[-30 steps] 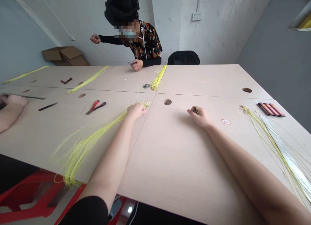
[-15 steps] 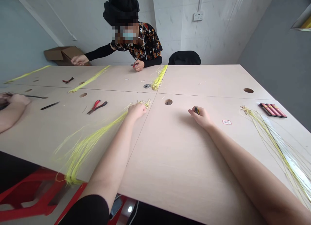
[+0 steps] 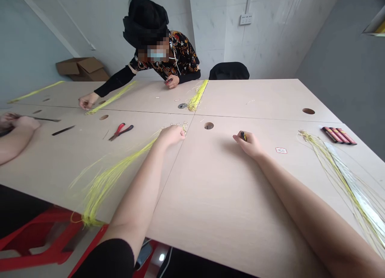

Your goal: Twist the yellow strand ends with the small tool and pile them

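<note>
My left hand (image 3: pixel 173 135) is closed over the gold-coloured ends of a bundle of thin yellow wires (image 3: pixel 120 166) on the table. Its fingertips face away, so what is pinched in them is hidden. The loose tail of the bundle fans out toward the near edge. My right hand (image 3: pixel 249 144) rests on the table, wrapped round a black-and-yellow handle (image 3: pixel 243 136); the rest of that tool lies hidden in the fist. Right of this hand is a small red-bordered label (image 3: pixel 281 150).
Red-and-black pliers (image 3: pixel 120 131) lie left of the bundle. On the right are another wire bundle (image 3: pixel 327 158), a metal ruler (image 3: pixel 355 186) and several dark tubes (image 3: pixel 339 135). Across the table, a co-worker's hand (image 3: pixel 88 101) reaches toward yellow wires (image 3: pixel 116 97). The tabletop has round holes (image 3: pixel 209 126).
My left hand has shifted slightly right and stays closed. My right hand has not visibly moved. The co-worker's outstretched hand has come down to the end of a far yellow bundle.
</note>
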Tool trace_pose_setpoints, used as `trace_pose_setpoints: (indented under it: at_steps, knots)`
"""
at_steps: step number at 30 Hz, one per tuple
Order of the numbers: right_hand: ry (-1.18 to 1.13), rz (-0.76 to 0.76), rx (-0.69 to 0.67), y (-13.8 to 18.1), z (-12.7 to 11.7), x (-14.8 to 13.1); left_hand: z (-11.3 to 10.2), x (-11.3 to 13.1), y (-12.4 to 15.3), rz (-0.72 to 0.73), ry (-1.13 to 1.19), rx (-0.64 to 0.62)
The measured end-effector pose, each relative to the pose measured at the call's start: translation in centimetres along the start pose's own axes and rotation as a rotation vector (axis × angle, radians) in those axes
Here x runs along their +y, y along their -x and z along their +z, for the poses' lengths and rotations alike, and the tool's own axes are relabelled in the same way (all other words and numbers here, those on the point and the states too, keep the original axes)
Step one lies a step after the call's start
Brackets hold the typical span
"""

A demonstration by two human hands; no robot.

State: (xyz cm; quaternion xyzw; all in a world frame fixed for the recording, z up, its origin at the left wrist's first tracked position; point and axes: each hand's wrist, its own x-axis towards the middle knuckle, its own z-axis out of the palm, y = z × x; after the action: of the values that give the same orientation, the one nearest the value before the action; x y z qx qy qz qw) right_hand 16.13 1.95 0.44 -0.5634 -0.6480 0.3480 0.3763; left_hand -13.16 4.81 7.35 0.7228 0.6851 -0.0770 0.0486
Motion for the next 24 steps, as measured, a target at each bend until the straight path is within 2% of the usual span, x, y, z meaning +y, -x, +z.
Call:
trace_pose_setpoints:
  at_steps: [8, 24]
  knots:
    - [0.007, -0.006, -0.001, -0.1, -0.1, 0.0, 0.1, 3.0, 0.7, 0.107, 0.028, -0.005]
    - [0.000, -0.020, -0.006, -0.2, 0.0, 0.3, 2.8, 6.7, 1.2, 0.282, 0.113, 0.029]
